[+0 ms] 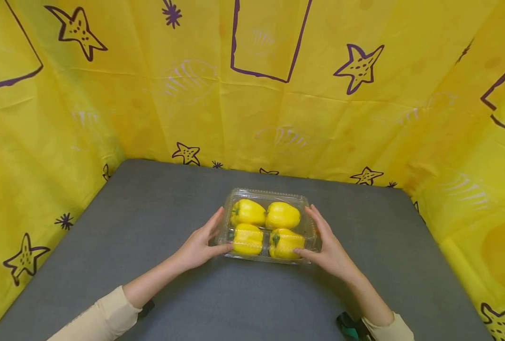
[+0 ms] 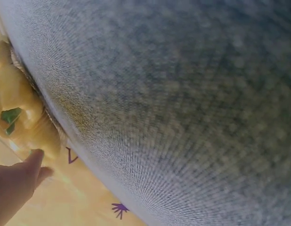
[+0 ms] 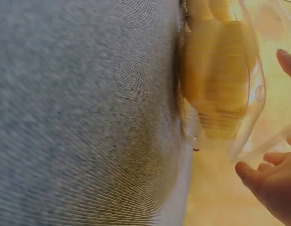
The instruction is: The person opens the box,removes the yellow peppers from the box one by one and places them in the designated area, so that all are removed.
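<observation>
A clear plastic clamshell box (image 1: 266, 259) lies near the middle of the grey table, with several yellow bell peppers (image 1: 283, 215) inside, set in two rows. My left hand (image 1: 199, 246) holds the box's left side, its thumb over the near left corner and its fingers along the side. On the opposite side, my right hand (image 1: 331, 248) grips the box with its thumb across the near right corner. A green stem shows on one pepper in the left wrist view, close to the left hand. The right wrist view shows fingers beside the transparent wall.
The grey tabletop (image 1: 163, 203) spreads around the box. Yellow cloth (image 1: 218, 113) printed with dark starfish and pale fish hangs along the back and both sides. Dark straps (image 1: 349, 327) show by the wrists, below the cream sleeves.
</observation>
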The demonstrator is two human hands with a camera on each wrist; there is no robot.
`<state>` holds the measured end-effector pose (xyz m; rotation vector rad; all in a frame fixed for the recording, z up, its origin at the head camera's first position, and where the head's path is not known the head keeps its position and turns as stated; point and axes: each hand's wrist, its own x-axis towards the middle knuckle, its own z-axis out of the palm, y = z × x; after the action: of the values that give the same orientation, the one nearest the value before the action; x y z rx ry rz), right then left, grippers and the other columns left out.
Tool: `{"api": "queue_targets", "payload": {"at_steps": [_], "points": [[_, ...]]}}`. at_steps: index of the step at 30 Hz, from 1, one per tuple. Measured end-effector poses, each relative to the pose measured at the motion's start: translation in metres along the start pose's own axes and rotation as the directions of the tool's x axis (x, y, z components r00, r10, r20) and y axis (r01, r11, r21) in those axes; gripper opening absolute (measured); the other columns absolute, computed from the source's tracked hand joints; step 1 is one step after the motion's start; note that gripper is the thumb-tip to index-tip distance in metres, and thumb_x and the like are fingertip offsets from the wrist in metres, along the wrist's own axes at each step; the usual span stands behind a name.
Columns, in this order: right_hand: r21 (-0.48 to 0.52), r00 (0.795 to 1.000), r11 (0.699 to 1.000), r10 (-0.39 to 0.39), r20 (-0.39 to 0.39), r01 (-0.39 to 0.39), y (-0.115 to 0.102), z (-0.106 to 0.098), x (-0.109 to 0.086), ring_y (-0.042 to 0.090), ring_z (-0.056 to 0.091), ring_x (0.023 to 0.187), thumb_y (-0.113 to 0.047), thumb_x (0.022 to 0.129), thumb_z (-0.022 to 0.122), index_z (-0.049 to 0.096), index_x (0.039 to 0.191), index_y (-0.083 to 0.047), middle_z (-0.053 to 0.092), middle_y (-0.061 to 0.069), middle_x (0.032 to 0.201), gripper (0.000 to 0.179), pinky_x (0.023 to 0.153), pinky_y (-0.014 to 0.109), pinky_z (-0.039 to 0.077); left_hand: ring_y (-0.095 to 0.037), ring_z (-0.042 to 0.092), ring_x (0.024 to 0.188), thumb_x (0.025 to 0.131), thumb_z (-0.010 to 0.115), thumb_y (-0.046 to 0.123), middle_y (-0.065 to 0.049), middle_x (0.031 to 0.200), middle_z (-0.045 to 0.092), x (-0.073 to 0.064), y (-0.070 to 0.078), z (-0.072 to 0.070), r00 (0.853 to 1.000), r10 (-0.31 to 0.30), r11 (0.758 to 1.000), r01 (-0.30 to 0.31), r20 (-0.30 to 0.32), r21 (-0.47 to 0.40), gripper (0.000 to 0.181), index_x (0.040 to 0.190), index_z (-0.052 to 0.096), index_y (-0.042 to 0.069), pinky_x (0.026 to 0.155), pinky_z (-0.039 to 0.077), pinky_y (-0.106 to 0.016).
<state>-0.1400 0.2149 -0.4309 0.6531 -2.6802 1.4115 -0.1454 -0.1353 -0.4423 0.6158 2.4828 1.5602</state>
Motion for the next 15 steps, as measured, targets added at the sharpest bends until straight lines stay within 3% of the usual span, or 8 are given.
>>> {"api": "queue_targets", "payload": {"at_steps": [6, 15], "points": [[0.002, 0.999, 1.0, -0.001, -0.041, 0.001, -0.003, -0.006, 0.005, 0.026, 0.019, 0.146, -0.02, 0.077, 0.085, 0.033, 0.151, -0.012, 0.015, -0.004, 0.162, 0.091, 0.11, 0.053, 0.028, -0.041, 0.035, 0.137, 0.086, 0.077, 0.02, -0.018, 0.159, 0.017, 0.001, -0.001, -0.001, 0.998, -0.053, 0.997, 0.054, 0.022, -0.053, 0.1, 0.157, 0.008, 0.006, 0.106, 0.035, -0.049], [0.031, 0.974, 0.994, -0.093, -0.206, 0.102, -0.005, -0.012, 0.021, 0.032, 0.043, 0.135, -0.001, 0.083, 0.076, 0.053, 0.136, -0.007, 0.045, 0.009, 0.149, 0.058, 0.106, 0.056, 0.034, -0.038, 0.037, 0.136, 0.085, 0.077, 0.017, -0.021, 0.158, 0.017, 0.001, 0.002, -0.002, 0.996, -0.085, 0.99, 0.089, 0.043, -0.108, 0.098, 0.156, 0.011, 0.003, 0.104, 0.037, -0.042]]}}
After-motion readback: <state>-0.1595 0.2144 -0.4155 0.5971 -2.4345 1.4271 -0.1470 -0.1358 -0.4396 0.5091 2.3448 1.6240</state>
